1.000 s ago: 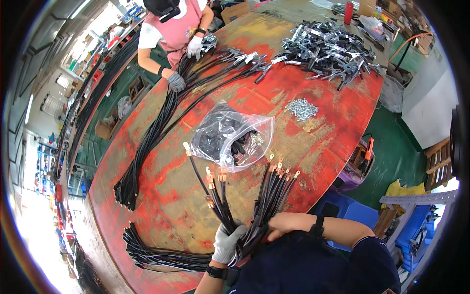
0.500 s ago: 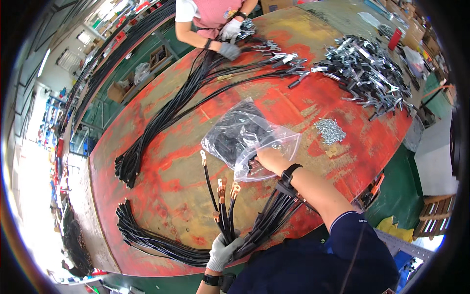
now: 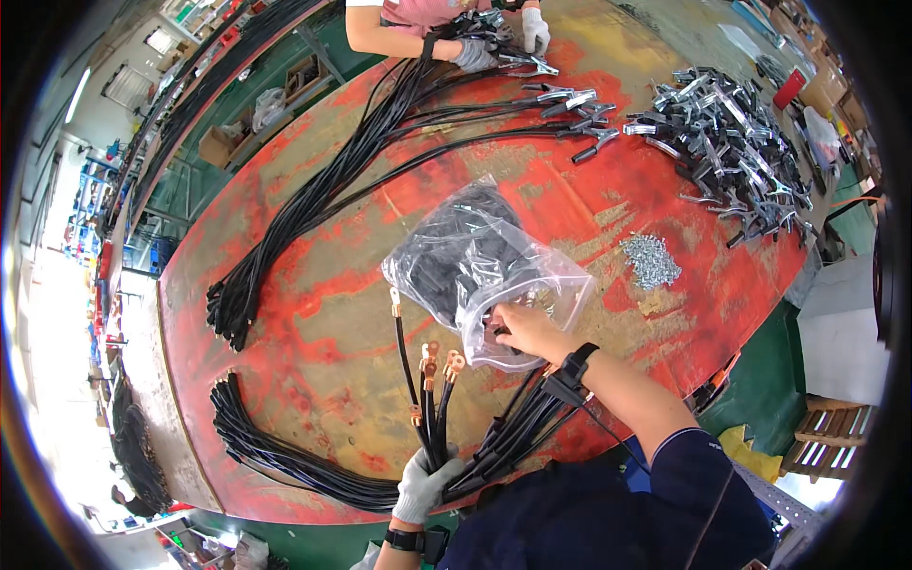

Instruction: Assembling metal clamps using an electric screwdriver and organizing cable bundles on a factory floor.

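Near the table's front edge my left hand (image 3: 424, 486), in a white glove, is closed around several black cables (image 3: 436, 423). Their copper ring terminals (image 3: 454, 362) stick up above the fist. One cable rises higher, with a paler terminal at its tip. My bare right hand (image 3: 528, 329) is at the mouth of a clear plastic bag (image 3: 461, 249) full of small black pieces. Its fingers are pinched together beside something dark that I cannot make out. Under my arms a thick bundle of black cables (image 3: 313, 472) curves along the front of the table.
A small heap of screw-like metal parts (image 3: 652, 260) lies right of the bag. Beyond it is a big pile of metal clamps (image 3: 727, 152). Across the table (image 3: 313, 380), a co-worker's gloved hand (image 3: 473, 55) rests by clamp-ended cables (image 3: 313, 209).
My right hand has drawn back slightly toward the bag's mouth, showing more of its fingers. The co-worker's hands have moved apart and to the right. My left hand keeps its grip.
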`<state>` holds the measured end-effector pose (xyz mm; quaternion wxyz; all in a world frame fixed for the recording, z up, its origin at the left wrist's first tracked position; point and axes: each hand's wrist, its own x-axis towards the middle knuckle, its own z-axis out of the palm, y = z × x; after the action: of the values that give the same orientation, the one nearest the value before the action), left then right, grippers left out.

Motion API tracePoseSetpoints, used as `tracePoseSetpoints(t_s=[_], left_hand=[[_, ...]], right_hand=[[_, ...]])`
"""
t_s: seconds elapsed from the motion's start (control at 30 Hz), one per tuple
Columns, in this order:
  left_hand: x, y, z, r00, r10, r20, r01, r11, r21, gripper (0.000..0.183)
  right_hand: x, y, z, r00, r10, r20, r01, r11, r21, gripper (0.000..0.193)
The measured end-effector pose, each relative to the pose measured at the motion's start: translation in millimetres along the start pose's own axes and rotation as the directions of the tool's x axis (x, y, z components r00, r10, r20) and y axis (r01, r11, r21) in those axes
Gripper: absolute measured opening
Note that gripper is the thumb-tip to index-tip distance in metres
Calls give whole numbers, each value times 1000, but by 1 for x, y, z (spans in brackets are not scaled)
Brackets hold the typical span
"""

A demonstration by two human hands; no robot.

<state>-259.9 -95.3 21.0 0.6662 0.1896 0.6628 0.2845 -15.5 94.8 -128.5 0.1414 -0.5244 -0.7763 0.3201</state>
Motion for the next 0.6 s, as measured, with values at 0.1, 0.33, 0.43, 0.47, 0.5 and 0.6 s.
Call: tracePoseSetpoints(t_s=[0.1,0.33,0.43,0.47,0.5,0.6], left_hand=[[-3,5,0,1000,-14,-2,13,1000,-21,31],[3,-5,-10,998,55,13,-56,997,61,33],[0,-5,-11,998,64,24,-67,990,124,35],[-1,-5,-10,998,59,31,-62,989,134,35],[-2,-4,-9,998,54,34,-58,989,139,35],[-5,-2,-9,999,42,26,-45,990,131,35]], right_hand=[[-4,-7,-21,998,-37,56,11,915,404,44],[34,8,-50,950,-260,-171,259,965,-32,17],[44,12,-54,941,-336,-39,302,888,-347,12],[45,19,-52,937,-348,0,307,826,-473,12],[47,17,-54,944,-324,59,308,805,-507,18],[39,22,-45,915,-394,83,386,798,-463,16]])
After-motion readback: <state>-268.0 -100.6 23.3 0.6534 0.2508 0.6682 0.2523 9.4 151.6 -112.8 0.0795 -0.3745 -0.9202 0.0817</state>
